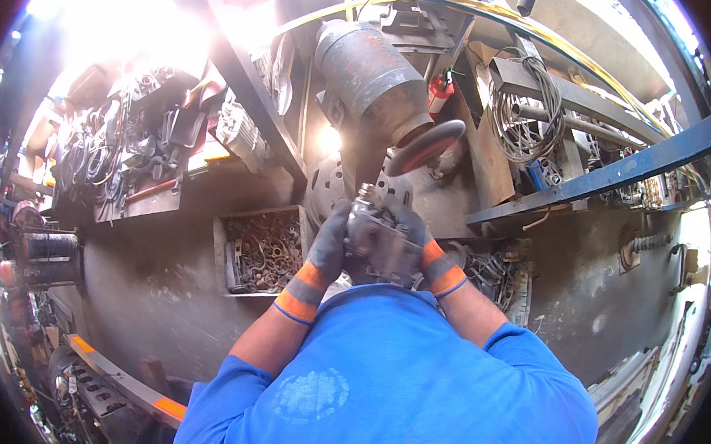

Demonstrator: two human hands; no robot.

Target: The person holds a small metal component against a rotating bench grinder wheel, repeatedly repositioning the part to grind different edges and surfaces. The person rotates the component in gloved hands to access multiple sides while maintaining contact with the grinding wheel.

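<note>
Both my hands wear dark gloves with orange and grey cuffs. Between them, in front of my chest, is a grey metal part (383,243) with a blocky body and a brassy fitting at its top. My left hand (332,241) closes around its left side. My right hand (408,223) grips it from the right, its fingers partly hidden and slightly blurred. The part's exact kind is unclear. Just beyond stands a grinder (371,74) with a large grey motor housing and a dark round wheel (426,148). The wheel is close above my right hand.
A box (221,255) of small rusty metal pieces sits left of my hands, and more scrap parts (489,275) lie right. Tools (143,145) crowd a bench at far left. Coiled wire (528,118) hangs near a blue metal bar (613,175) on the right.
</note>
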